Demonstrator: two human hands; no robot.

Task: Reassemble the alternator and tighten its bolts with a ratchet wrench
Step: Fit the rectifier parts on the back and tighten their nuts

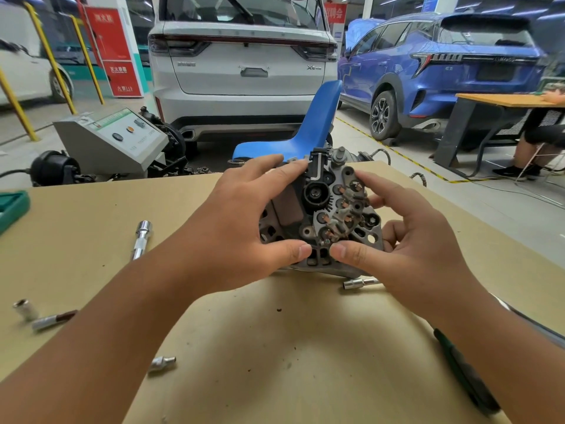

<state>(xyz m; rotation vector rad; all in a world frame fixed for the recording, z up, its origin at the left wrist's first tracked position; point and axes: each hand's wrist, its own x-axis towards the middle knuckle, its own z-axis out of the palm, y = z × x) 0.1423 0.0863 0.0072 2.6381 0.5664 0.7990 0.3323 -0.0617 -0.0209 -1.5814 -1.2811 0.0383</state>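
Both thumbs press the near rim of the alternator (324, 212) – the left hand (238, 231) curls over its left side, fingers reaching the black top part, and the right hand (409, 243) cups its right side. It stands tilted on the table (275, 347), exposed back facing the camera. Sockets (357, 283) (162, 362), an extension bar (141, 240) and a green-handled tool (464, 374) lie around.
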